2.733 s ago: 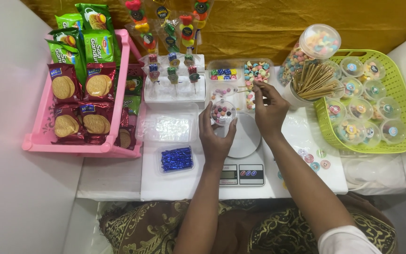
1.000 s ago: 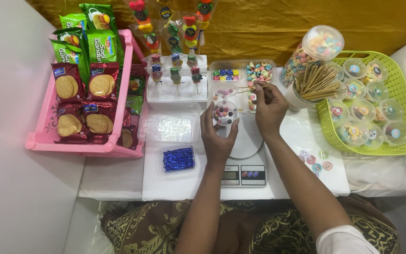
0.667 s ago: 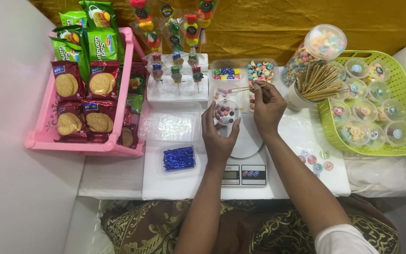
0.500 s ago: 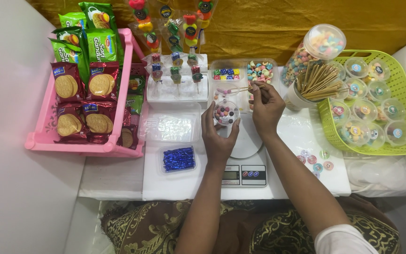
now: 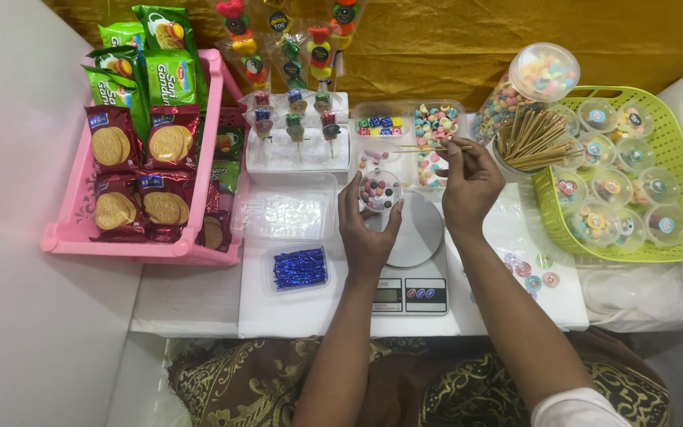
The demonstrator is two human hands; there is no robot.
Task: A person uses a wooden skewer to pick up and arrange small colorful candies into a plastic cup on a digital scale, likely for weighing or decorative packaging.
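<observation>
Hands clamped: left hand [image 5: 367, 229] on candy cup [image 5: 379, 190], right hand [image 5: 469, 186] on skewer [image 5: 416, 148], now lifted over the tray [image 5: 435, 136].

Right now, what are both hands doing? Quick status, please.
Left hand grips small round cup of candies above kitchen scale. Right hand pinches wooden skewer over candy tray. Nothing between them.

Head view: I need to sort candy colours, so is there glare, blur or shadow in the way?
Head view: even, soft light; the small cup in the left hand is sharp, colours distinct; slight glare on the clear lid; right hand unblurred.
</observation>
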